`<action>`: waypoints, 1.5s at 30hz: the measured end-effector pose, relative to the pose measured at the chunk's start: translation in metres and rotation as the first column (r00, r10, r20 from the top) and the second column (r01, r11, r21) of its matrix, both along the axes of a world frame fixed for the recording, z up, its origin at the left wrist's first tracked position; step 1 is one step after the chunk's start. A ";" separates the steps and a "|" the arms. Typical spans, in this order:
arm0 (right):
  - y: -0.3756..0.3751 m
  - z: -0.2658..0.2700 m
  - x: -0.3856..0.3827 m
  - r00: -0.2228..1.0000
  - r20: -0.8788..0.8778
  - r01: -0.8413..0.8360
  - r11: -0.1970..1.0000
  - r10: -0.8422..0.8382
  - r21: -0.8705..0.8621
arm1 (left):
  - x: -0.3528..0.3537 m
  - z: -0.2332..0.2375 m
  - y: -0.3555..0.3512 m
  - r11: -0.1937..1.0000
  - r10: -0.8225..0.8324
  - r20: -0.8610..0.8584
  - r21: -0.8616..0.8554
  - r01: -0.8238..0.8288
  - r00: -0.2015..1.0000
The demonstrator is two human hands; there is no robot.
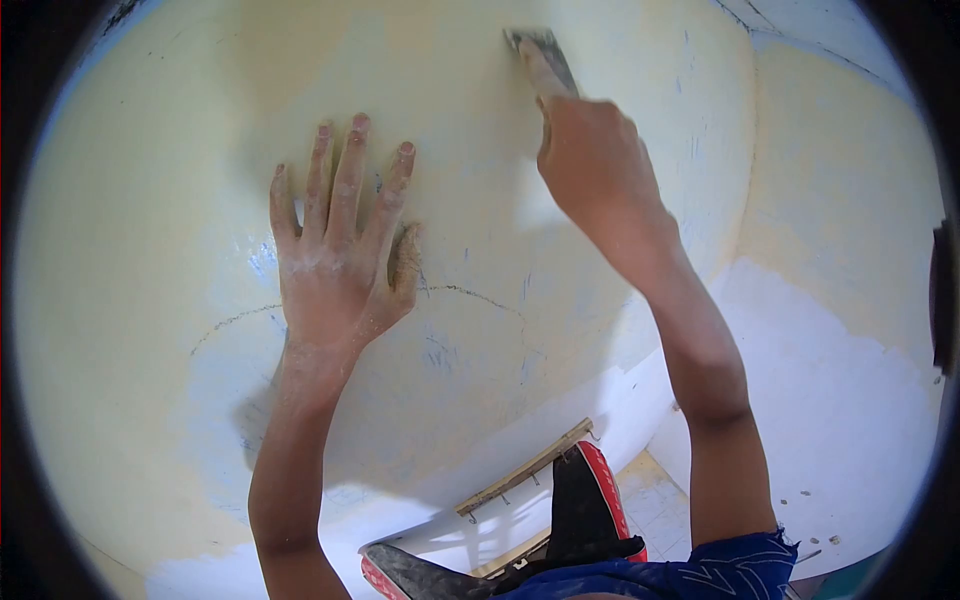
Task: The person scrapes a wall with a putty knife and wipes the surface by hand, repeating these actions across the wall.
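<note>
Through the head camera I look at a pale yellowish wall (455,180), which fills the most part of the frame. The left hand (335,255), left of the centre, is laid with the palm toward this wall; its four fingers are extended and spread, the thumb stands to the side, and I see nothing in its hold. A pale dust covers the fingers and the knuckles.

In the upper part of the frame, right of the middle, the right hand (597,150) is closed firmly around a scraper (558,62). One finger is stretched along its dark, flat blade, and the handle is hidden in the fist. The blade is at the wall's surface, but how hard it is pressed I cannot tell.

Below the left hand's fingers, a dark curved line (470,292) crosses the wall, and blue marks (440,355) are scattered under it. At the lower centre I see a wooden rail (525,468) with metal hooks, beside the person's dark trousers (578,505) with red and white stripes. A blue sleeve (742,560) is at the lower right, and small crumbs (805,493) show near it.
</note>
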State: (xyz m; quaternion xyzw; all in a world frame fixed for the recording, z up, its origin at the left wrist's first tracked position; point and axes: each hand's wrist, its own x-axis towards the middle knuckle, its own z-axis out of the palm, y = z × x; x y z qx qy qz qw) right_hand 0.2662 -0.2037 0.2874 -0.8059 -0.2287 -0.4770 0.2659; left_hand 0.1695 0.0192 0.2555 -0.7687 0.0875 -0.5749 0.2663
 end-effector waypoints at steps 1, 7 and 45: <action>0.000 0.004 0.002 1.000 0.001 -0.005 1.000 0.005 0.002 | 0.000 0.000 -0.001 1.000 0.003 -0.001 -0.004 -0.003 1.000; -0.007 -0.013 -0.002 0.995 -0.102 -0.006 0.999 0.001 -0.047 | 0.000 0.000 0.000 1.000 -0.001 -0.006 -0.014 0.000 1.000; -0.005 -0.043 0.003 0.994 -0.099 0.038 0.993 -0.049 -0.112 | 0.004 -0.001 0.006 0.997 -0.073 0.008 -0.017 0.073 0.997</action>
